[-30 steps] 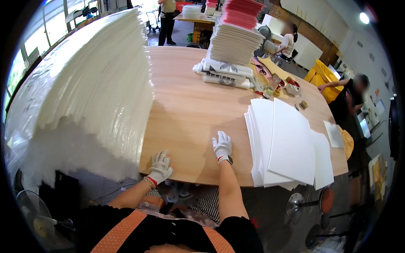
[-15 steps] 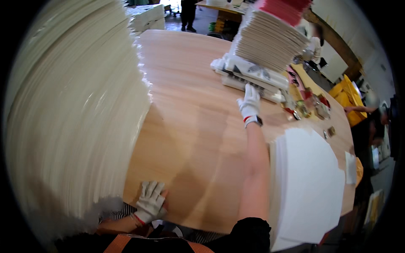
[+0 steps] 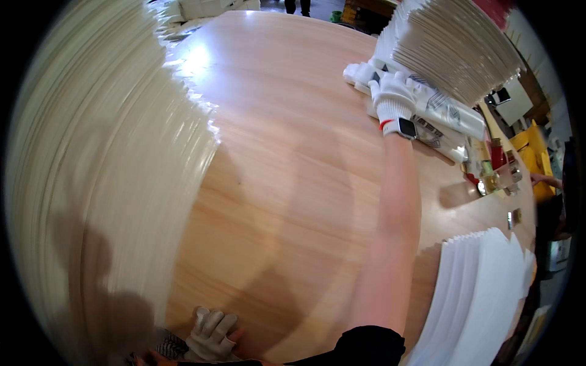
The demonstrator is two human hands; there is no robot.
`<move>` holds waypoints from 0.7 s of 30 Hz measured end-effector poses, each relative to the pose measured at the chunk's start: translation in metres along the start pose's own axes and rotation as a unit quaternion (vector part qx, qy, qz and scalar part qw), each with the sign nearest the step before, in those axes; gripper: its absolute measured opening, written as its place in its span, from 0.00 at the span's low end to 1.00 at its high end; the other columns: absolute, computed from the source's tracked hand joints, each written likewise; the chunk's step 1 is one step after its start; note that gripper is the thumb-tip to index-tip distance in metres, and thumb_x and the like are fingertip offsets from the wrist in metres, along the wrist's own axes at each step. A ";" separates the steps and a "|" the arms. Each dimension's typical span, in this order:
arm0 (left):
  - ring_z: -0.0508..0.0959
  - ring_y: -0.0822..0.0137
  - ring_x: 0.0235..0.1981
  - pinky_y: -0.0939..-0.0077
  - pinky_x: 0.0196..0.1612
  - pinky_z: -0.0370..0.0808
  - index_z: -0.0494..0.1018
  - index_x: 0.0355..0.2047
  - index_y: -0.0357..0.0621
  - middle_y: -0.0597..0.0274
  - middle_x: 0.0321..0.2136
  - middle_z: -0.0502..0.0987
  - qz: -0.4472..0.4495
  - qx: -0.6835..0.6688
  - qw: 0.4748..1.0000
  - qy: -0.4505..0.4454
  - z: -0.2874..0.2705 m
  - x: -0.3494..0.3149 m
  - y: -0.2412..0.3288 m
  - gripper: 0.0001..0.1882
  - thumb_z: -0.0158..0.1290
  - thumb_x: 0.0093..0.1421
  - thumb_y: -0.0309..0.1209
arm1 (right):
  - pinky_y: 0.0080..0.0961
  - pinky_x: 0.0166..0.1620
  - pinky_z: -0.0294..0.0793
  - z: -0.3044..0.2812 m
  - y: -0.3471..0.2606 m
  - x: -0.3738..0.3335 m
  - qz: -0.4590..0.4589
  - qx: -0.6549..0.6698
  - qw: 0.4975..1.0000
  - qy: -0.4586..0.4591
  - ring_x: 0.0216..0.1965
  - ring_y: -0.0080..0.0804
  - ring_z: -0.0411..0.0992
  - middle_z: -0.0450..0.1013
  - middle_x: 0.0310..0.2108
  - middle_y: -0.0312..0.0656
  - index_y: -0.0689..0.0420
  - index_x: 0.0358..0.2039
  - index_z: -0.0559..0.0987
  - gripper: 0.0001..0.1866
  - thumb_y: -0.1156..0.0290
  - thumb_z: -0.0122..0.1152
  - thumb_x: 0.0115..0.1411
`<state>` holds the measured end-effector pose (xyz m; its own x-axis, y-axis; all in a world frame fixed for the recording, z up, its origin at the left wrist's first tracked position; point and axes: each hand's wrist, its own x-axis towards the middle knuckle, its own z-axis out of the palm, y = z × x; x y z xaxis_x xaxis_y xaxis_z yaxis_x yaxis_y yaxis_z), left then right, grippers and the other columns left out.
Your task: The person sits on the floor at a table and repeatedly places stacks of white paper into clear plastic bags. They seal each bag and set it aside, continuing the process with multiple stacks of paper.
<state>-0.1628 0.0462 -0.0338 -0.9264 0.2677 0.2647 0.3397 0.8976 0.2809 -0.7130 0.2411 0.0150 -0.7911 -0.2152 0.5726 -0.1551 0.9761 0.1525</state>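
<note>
The left hand (image 3: 212, 335), gloved, rested on the near edge of the wooden tabletop (image 3: 274, 183), its fingers a little apart and holding nothing; a tall stack of translucent sheets (image 3: 91, 171) rose to its left, and a fanned pile of white sheets (image 3: 467, 299) lay well to its right; farther out, the gloved right hand (image 3: 392, 96) had just stretched forward from nearer the body onto the plastic-wrapped rolls (image 3: 455, 116), which lay beneath and to the right of it; this suggested the work now centred on them; whether its fingers had clamped or merely touched, I could not tell; some jars (image 3: 488, 177) stood to its right, and beyond it rose a ridged stack of pale sheets (image 3: 445, 49).
</note>
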 end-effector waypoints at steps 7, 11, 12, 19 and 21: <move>0.70 0.51 0.33 0.49 0.36 0.65 0.71 0.33 0.41 0.50 0.39 0.70 0.041 -0.014 0.999 0.005 -0.011 0.009 0.002 0.20 0.57 0.37 0.33 | 0.49 0.52 0.62 -0.040 0.068 -0.048 0.172 0.065 0.982 0.030 0.52 0.50 0.65 0.66 0.53 0.50 0.52 0.50 0.71 0.35 0.46 0.64 0.46; 0.70 0.46 0.39 0.40 0.41 0.65 0.70 0.36 0.40 0.47 0.42 0.69 0.016 -0.020 1.000 -0.014 -0.018 0.003 0.011 0.23 0.55 0.36 0.35 | 0.66 0.57 0.49 -0.029 0.045 -0.062 0.450 0.069 0.888 -0.063 0.67 0.57 0.39 0.38 0.67 0.54 0.50 0.66 0.44 0.59 0.42 0.67 0.41; 0.69 0.46 0.42 0.39 0.44 0.64 0.71 0.35 0.40 0.48 0.43 0.69 0.006 -0.016 1.000 -0.018 -0.020 0.001 0.013 0.21 0.54 0.38 0.35 | 0.62 0.59 0.51 -0.044 0.041 -0.067 0.482 0.134 0.863 -0.071 0.66 0.59 0.42 0.35 0.67 0.55 0.52 0.66 0.43 0.60 0.46 0.69 0.41; 0.66 0.42 0.51 0.37 0.54 0.58 0.72 0.38 0.39 0.47 0.49 0.68 -0.004 -0.022 1.000 -0.004 -0.014 -0.010 0.011 0.21 0.55 0.42 0.32 | 0.41 0.53 0.68 -0.059 0.038 -0.125 0.603 0.281 0.742 -0.090 0.55 0.52 0.64 0.44 0.64 0.58 0.54 0.66 0.41 0.59 0.55 0.70 0.42; 0.65 0.42 0.53 0.38 0.56 0.57 0.72 0.40 0.39 0.47 0.50 0.67 -0.002 -0.011 1.000 -0.004 -0.013 -0.023 0.018 0.22 0.56 0.41 0.32 | 0.41 0.52 0.69 -0.060 0.037 -0.142 0.613 0.282 0.728 -0.118 0.54 0.50 0.65 0.47 0.63 0.58 0.54 0.66 0.41 0.59 0.55 0.71 0.42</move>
<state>-0.1336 0.0514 -0.0224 -0.9289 0.2666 0.2571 0.3394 0.8907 0.3023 -0.5711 0.3055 -0.0120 -0.6078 0.7770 -0.1642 0.5883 0.3016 -0.7503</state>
